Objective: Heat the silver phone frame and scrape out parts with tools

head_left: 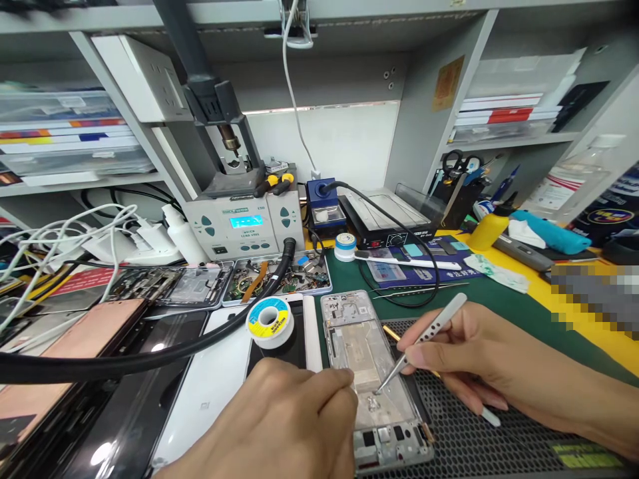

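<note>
My right hand (464, 359) grips silver tweezers (429, 332) with holes along their arms. Their tips touch the inside of a bare phone frame (372, 339), near a small shiny patch in its lower half. A thin gold-coloured tool (394, 334) passes under the same hand, and a pale end shows below the fingers. My left hand (284, 419) is closed against the frame's left edge, seemingly holding it; the thumb is hidden. The frame lies partly on a dark perforated mat (464, 432). Just above my left hand is a solder spool (270, 322).
A hot-air station (244, 229) stands behind, its black hose (200, 349) crossing the phones at left. Opened phone parts (294, 276) lie in front of it. At the back are a soldering iron stand (324, 206) and a black device (387, 236). A yellow bottle (486, 229) stands right.
</note>
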The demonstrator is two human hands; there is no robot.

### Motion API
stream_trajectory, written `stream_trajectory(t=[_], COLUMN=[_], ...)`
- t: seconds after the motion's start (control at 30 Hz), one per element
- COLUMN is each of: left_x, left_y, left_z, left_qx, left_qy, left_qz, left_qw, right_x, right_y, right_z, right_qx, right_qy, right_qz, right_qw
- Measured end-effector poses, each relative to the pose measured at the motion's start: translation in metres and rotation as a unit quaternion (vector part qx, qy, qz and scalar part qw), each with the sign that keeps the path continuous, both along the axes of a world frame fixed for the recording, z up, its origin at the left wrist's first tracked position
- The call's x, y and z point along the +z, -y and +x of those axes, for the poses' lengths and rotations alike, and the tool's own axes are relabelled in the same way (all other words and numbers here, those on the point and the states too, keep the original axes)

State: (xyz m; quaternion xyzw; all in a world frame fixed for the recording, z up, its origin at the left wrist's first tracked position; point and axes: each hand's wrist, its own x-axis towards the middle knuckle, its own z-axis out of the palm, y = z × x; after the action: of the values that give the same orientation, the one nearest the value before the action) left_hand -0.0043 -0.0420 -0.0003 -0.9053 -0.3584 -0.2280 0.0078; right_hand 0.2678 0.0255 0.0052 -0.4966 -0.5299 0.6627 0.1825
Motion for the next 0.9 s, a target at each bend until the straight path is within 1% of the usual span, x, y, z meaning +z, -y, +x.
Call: stream_trajectory(t=[0.3, 0.47, 0.67, 0.77, 0.9], left_x=[-0.007, -0.006, -0.009, -0.01, -0.008], left_y=[-0.002, -0.002, 0.0, 0.001, 0.002], left_z=[0.001, 0.003, 0.002, 0.0, 0.0], left_qx=[-0.015, -0.018, -0.02, -0.023, -0.021], left_qy=[-0.034, -0.04, -0.036, -0.032, -0.044], left_qz=[0.035, 0.022, 0.033, 0.03, 0.028], left_qw=[0.999, 0.999, 0.999, 0.999, 0.998], right_x=[0.004, 0.006, 0.006, 0.006, 0.005], right_y=[0.002, 0.003, 0.003, 0.002, -0.001], right_z=[-0.011, -0.013, -0.013, -0.013, -0.013], right_qx=[-0.025, -0.027, -0.042, -0.032, -0.025], right_qy=[0.007, 0.016, 0.005, 0.002, -0.007], right_qz=[0.013, 0.017, 0.021, 0.028, 0.025], right_qw=[1.0, 0.999, 0.999, 0.999, 0.999])
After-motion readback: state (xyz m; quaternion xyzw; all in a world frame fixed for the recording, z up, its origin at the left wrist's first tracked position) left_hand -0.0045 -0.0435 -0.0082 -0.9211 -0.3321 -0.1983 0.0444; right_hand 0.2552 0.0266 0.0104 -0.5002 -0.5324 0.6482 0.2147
